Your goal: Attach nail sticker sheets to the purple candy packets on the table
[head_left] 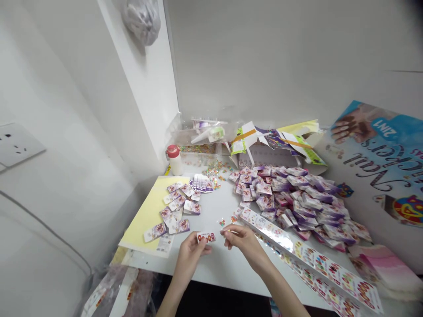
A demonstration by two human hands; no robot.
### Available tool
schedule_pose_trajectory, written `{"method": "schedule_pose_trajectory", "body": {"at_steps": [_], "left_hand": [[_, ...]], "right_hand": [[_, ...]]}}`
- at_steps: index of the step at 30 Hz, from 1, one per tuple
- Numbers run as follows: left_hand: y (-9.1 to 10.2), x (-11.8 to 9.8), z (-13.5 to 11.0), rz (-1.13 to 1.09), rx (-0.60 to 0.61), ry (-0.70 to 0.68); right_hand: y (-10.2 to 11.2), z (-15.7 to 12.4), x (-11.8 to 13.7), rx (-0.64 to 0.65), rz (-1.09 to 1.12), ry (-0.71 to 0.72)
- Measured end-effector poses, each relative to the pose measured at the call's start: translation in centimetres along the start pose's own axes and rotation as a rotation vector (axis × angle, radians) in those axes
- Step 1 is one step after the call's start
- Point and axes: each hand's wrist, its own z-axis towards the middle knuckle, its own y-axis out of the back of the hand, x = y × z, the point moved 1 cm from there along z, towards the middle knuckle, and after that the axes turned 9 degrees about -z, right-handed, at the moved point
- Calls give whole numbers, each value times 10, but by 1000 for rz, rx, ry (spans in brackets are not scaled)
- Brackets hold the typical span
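The left hand (pixel 189 256) held a small sticker card (pixel 206 237) at its left end, with the fingers closed on the card and the thumb pressed against it. The card bore a row of red-patterned nail designs and lay just above the table. The right hand (pixel 239 237) was beside the card's right end, not touching it. Its thumb and forefinger fingertips (pixel 228 230) were pinched narrow; whether they held anything was too small to tell.

A few small colored pieces (pixel 222 222) lay on the white table (pixel 211 264) just above the gap between the hands. Long sticker strips (pixel 317 264) ran diagonally from near the right hand toward the front right corner of the table. Beyond them, a large pile of purple-and-white packets (pixel 291 198) covered the right side of the table. Left of the hands, a yellow sheet (pixel 147 215) carried scattered packets (pixel 172 211). A fanned row of cards (pixel 201 182) stood just beyond it, beside loose beads (pixel 211 172). A white bottle with a red cap (pixel 174 159) stood in the back corner. A printed nail poster (pixel 376 163) leaned against the right wall, with pink sheets (pixel 386 268) at its foot.
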Motion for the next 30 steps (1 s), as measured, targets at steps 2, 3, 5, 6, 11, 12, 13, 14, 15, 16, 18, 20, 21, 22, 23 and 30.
{"method": "schedule_pose_trajectory", "body": {"at_steps": [2, 3, 5, 6, 11, 12, 13, 14, 15, 16, 18, 20, 21, 22, 23, 30], "left_hand": [[-2, 2, -1, -11, 12, -11], [-4, 3, -2, -15, 21, -11], [-8, 3, -5, 2, 51, -16], [-9, 3, -7, 24, 76, -18], [7, 3, -1, 526, 92, -206], [14, 3, 3, 730, 32, -296], [22, 3, 9, 947, -37, -360], [29, 2, 15, 1141, -124, -393], [36, 2, 21, 1305, -189, -409], [42, 2, 26, 1436, -231, -415], [49, 1, 36, 1607, -254, -421], [51, -1, 42, 1671, -242, -422], [51, -3, 44, 1666, -234, -420], [51, -4, 44, 1632, -218, -419], [49, -5, 45, 1563, -194, -424], [12, -2, 19, 321, 254, -248]], "right_hand": [[-4, -2, 0, 28, -59, 36], [-7, -2, -1, 20, -89, 59], [-13, 0, -6, -10, -137, 76], [-16, 1, -9, -16, -151, 64], [-21, 5, -20, -185, -166, -23], [-18, 5, -21, -240, -172, -19], [-16, 6, -22, -273, -176, -14], [-13, 6, -22, -283, -178, -8], [-9, 7, -23, -280, -177, -1], [-6, 7, -23, -275, -173, 6], [0, 7, -25, -278, -165, 16], [4, 6, -26, -283, -155, 11], [5, 5, -27, -283, -145, -1], [5, 5, -27, -280, -129, -15], [6, 4, -27, -275, -109, -31], [5, 2, -24, -215, 19, -22]]}}
